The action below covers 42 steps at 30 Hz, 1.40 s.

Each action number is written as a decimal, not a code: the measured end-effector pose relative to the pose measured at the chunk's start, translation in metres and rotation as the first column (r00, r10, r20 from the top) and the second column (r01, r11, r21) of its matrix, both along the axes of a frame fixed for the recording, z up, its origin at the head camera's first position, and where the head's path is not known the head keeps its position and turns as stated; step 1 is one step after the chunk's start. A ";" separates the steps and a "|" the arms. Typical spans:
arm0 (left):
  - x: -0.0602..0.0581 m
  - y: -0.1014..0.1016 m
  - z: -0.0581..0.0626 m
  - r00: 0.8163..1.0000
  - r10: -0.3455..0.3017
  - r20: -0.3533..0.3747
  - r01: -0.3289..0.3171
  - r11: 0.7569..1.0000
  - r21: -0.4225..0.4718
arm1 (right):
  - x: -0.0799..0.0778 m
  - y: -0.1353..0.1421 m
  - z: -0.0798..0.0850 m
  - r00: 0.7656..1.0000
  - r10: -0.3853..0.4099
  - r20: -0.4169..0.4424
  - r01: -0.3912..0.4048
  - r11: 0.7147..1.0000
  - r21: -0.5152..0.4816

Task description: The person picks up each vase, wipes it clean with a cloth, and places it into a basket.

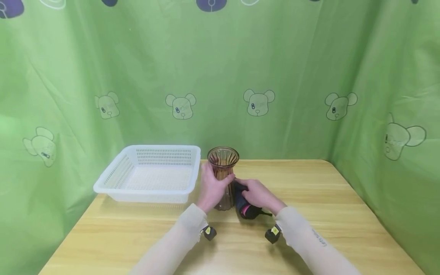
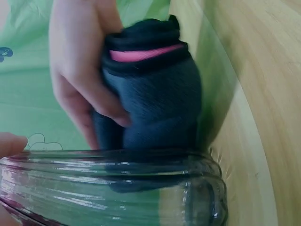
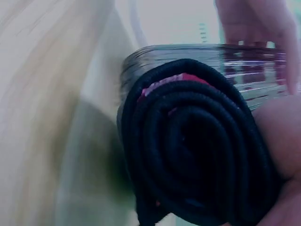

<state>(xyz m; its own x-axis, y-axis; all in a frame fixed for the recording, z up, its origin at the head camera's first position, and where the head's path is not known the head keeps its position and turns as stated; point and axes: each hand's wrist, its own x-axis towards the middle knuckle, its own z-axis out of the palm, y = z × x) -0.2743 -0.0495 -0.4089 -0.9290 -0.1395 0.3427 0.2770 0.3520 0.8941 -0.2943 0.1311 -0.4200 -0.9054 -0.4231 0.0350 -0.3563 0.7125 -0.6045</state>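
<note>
A ribbed, brown-tinted glass vase (image 1: 225, 198) with a flared rim stands upright on the wooden table. My left hand (image 1: 212, 189) grips it below the rim, its thumb across the near side. Just right of the vase, my right hand (image 1: 259, 194) holds a tightly rolled dark cloth (image 1: 250, 212) with a pink strip along its edge. In the right wrist view the spiral end of the rolled cloth (image 3: 197, 141) overlaps the vase (image 3: 174, 52). The left wrist view shows the right hand's fingers (image 2: 101, 92) curled on the side of the roll.
A white perforated plastic basket (image 1: 148, 196) sits on the table to the left of the vase. Green curtains (image 1: 220, 61) with bear-face prints hang behind the table (image 1: 330, 229) and at both its sides. A small black wrist camera (image 1: 272, 235) hangs under the right sleeve.
</note>
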 end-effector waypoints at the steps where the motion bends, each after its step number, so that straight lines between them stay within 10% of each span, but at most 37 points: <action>1: 0.000 -0.001 0.000 1.000 0.008 0.001 -0.008 1.000 -0.014 | 0.001 0.000 0.003 1.000 -0.004 -0.004 0.004 1.000 -0.011; 16: 0.001 -0.007 -0.001 0.999 -0.044 -0.005 0.044 0.999 -0.031 | 0.008 0.002 0.068 0.994 -0.065 -0.085 0.049 0.983 -0.178; 23: -0.001 -0.006 0.000 0.995 -0.096 -0.020 0.096 0.995 0.009 | 0.000 0.000 0.050 0.996 0.001 -0.084 -0.011 0.994 -0.108; 34: -0.002 -0.007 0.000 1.000 0.001 0.004 -0.001 0.998 -0.055 | -0.009 0.002 -0.001 1.000 0.025 0.018 -0.026 0.999 0.040; 42: 0.001 -0.009 0.004 1.000 0.006 0.018 -0.004 0.998 -0.066 | -0.005 0.006 0.018 1.000 0.025 0.015 -0.024 0.997 -0.073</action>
